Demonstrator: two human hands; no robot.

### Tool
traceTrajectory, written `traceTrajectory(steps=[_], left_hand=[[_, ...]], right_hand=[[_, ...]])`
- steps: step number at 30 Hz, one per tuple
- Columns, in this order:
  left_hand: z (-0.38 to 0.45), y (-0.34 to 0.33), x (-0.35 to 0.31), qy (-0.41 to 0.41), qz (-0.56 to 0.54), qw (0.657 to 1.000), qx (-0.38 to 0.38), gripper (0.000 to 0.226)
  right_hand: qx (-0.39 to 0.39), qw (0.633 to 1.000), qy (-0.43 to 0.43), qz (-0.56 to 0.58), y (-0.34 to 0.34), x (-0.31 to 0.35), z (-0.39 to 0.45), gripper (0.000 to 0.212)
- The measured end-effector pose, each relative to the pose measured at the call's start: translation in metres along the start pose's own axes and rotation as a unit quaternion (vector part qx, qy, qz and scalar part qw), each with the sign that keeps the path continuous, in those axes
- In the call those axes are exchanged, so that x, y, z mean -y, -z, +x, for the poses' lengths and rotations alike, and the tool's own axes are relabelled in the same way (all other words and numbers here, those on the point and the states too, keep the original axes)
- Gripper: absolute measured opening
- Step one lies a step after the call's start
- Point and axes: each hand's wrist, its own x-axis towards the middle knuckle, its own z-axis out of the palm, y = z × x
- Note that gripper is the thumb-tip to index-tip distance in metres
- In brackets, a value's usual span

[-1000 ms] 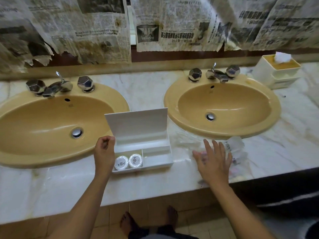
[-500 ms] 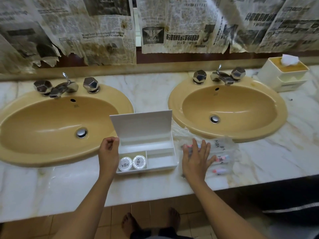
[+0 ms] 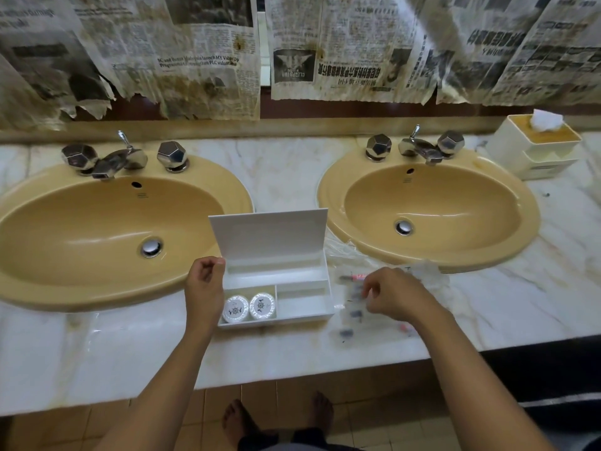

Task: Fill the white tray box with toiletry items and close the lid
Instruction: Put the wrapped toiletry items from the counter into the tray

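The white tray box (image 3: 305,307) sits on the marble counter between the two sinks, its lid (image 3: 270,236) standing upright at the back. Two round wrapped soaps (image 3: 248,308) lie in its front left compartment; the other compartments hold nothing. My left hand (image 3: 205,288) rests curled against the box's left wall. My right hand (image 3: 395,296) hovers over a pile of clear plastic packets (image 3: 353,307) of toiletry items just right of the box, fingers bent and pinching at one packet. Whether it has a firm grip is unclear.
A yellow sink (image 3: 97,229) lies to the left and another yellow sink (image 3: 432,209) to the right, each with chrome taps. A white tissue holder (image 3: 540,148) stands at the back right. Newspaper sheets cover the wall. The counter's front edge is close to me.
My right hand has curled from flat and spread to pinching among the packets, shifting slightly toward the box. The left hand stays against the box.
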Motion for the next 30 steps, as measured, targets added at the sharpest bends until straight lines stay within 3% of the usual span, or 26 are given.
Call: traceTrajectory(steps=[3,6,9,14,25,30], left_hand=[[0.001,0.0,0.0,-0.002,0.002,1.0,-0.001,0.005],[0.001,0.001,0.001,-0.002,0.004,1.0,-0.001,0.005],[0.001,0.002,0.003,0.001,0.005,1.0,0.0,0.006],[-0.001,0.001,0.003,0.0,0.012,1.0,-0.005,0.006],[-0.001,0.0,0.001,0.006,0.006,1.0,-0.003,0.004],[0.0,0.001,0.002,0.002,0.0,1.0,-0.001,0.004]], right_hand=[[0.081,0.995,0.036,-0.033,-0.016,0.011,-0.008,0.023],[0.102,0.991,0.056,-0.066,-0.035,0.014,-0.012,0.036],[0.078,0.993,0.057,-0.066,-0.049,0.012,-0.015,0.038],[0.011,0.998,0.057,-0.037,-0.049,0.013,-0.02,0.013],[-0.055,0.995,0.083,0.019,-0.008,0.037,-0.026,0.02],[-0.108,0.98,0.145,0.08,0.023,0.069,-0.041,0.015]])
